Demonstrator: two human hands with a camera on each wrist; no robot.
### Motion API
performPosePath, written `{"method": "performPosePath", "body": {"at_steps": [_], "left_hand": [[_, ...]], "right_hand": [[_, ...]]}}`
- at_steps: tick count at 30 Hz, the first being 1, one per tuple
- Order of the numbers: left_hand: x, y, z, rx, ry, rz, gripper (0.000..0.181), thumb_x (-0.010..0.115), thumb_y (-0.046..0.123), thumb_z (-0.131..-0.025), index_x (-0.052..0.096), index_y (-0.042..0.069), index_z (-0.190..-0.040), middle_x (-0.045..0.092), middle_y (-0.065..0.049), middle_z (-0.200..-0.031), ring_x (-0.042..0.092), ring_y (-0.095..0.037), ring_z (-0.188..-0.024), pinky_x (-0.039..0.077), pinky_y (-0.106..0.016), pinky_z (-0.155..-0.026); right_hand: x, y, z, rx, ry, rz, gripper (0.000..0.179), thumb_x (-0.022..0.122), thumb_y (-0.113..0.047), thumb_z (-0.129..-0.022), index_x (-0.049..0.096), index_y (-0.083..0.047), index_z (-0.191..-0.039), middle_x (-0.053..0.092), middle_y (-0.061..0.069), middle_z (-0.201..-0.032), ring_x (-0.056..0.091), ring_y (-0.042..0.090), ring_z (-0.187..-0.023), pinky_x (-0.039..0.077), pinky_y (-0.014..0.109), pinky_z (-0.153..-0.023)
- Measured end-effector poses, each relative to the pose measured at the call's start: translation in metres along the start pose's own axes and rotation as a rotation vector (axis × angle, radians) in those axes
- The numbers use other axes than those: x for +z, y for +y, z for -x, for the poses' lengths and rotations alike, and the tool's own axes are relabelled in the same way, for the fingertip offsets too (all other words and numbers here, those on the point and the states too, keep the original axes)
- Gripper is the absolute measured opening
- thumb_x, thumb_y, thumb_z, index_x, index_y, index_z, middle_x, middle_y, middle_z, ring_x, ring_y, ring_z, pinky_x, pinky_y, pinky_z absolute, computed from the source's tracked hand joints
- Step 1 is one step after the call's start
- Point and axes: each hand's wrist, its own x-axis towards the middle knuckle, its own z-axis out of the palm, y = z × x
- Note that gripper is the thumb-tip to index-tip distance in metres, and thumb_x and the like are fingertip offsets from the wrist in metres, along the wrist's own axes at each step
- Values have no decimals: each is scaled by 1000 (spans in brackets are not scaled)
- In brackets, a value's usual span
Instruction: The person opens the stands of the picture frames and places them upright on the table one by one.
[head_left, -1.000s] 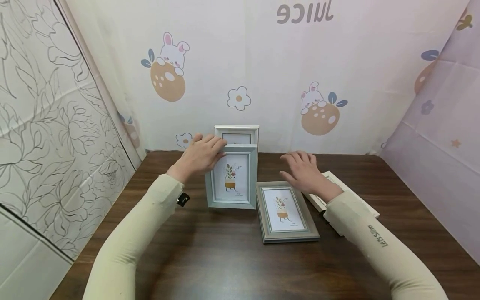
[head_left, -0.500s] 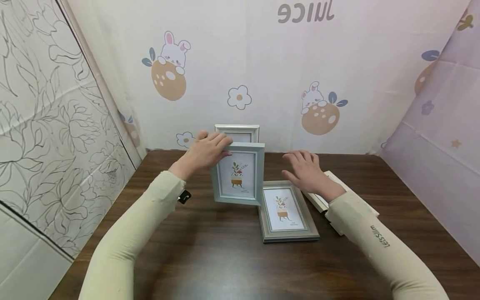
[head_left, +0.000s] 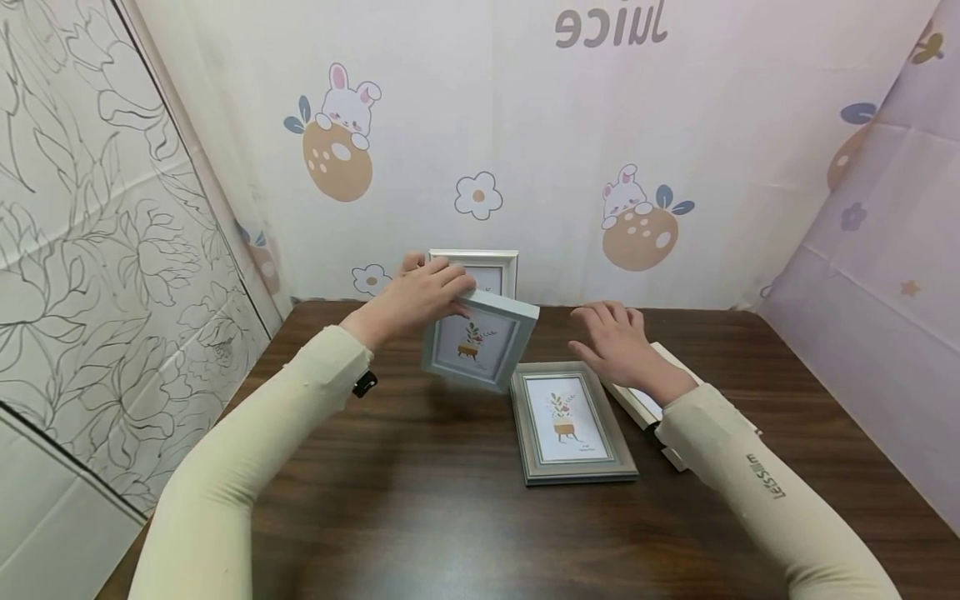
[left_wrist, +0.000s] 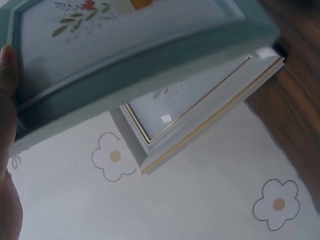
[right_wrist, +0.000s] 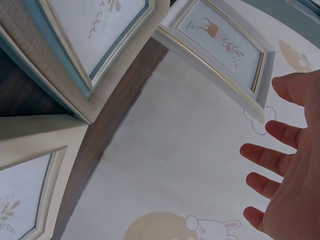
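My left hand (head_left: pixel 420 300) grips a pale blue-green picture frame (head_left: pixel 517 333) by its upper left corner, thumb on the front. That frame is tilted, its top edge leaning toward me, and shows a potted-plant print. Behind it a white picture frame (head_left: pixel 506 271) stands upright near the back wall, partly hidden; a thin gold line edges it in the left wrist view. My right hand (head_left: pixel 618 346) hovers with loosely bent fingers, holding nothing. Below and left of it a grey-brown picture frame (head_left: pixel 532 450) lies face up. Under the right wrist is a cream picture frame (head_left: pixel 633 404), partly covered by the forearm.
The frames are on a dark brown wooden table (head_left: pixel 420 517). A printed cloth (head_left: pixel 540 125) with rabbits and flowers hangs behind its back edge. A white panel with line-drawn flowers (head_left: pixel 97 208) stands on the left.
My left hand has moved right and slightly up with the blue-green frame, which went from upright to tilted, its top toward me. The right hand has shifted slightly right.
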Motion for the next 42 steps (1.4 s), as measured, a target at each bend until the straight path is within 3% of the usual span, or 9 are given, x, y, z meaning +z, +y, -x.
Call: {"method": "performPosePath", "body": {"at_steps": [4, 12, 26, 30, 38, 42], "left_hand": [[-4, -1, -2, 42, -4, -46, 35, 69, 41, -88, 56, 16, -109, 51, 0, -95, 49, -21, -90, 28, -46, -85], [-9, -4, 0, 57, -17, -77, 38, 74, 41, -84, 58, 15, -106, 52, 0, -94, 48, -21, -87, 29, -46, -86], [-11, -1, 5, 70, 26, -29, 42, 81, 36, -75, 58, 14, -102, 54, 2, -92, 48, -20, -87, 29, -46, -89], [-9, 1, 8, 89, 75, -13, 41, 83, 34, -74, 59, 14, -101, 54, 2, -92, 48, -19, -86, 31, -46, -87], [2, 5, 10, 131, 237, -10, 44, 91, 20, -69, 55, 15, -93, 50, 0, -88, 48, -21, -83, 33, -47, -83], [7, 6, 12, 139, 272, 20, 44, 91, 19, -69, 56, 15, -94, 50, -1, -88, 49, -21, -83, 33, -47, -81]], "right_hand": [[1, 1, 0, 1, 1, 4, 46, 54, -25, -102, 42, 0, -138, 40, 24, -142, 27, 46, -133, 16, 65, -101], [0, 2, 0, 3, -5, 10, 47, 53, -26, -102, 42, 0, -139, 40, 24, -142, 26, 46, -133, 16, 65, -101], [0, 14, 10, -1, -23, 26, 47, 54, -27, -102, 43, 0, -139, 39, 23, -141, 28, 45, -132, 18, 65, -99], [1, 17, 12, -4, -26, 18, 46, 55, -26, -102, 43, 0, -138, 39, 23, -141, 27, 45, -131, 19, 64, -97], [1, 20, 15, -6, -15, 20, 48, 56, -27, -101, 44, -1, -139, 39, 23, -141, 27, 45, -131, 19, 64, -97], [-2, 22, 17, -2, -10, 17, 48, 56, -28, -102, 43, -1, -140, 39, 22, -141, 28, 46, -131, 18, 65, -97]]}}
